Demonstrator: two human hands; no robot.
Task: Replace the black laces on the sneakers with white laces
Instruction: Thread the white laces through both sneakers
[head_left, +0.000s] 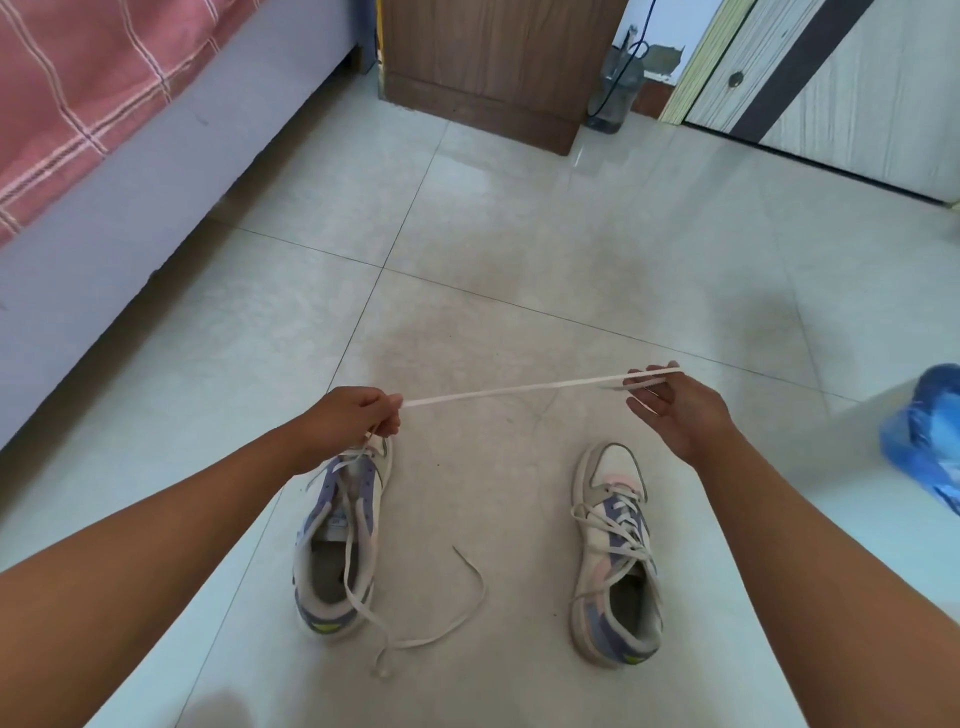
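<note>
White lace (519, 388) runs taut between both hands above the floor (493, 270). The left hand (358, 415) grips one end in curled fingers over the left sneaker (337, 540); the right hand (670, 405) seems to pinch the other end, remaining fingers spread. The right sneaker (615, 556) stands laced beside it.

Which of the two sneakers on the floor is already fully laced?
The white-and-purple sneaker on the right: white lace crosses all its eyelets. The left sneaker is only partly laced, its white lace stretched between both hands.
</note>
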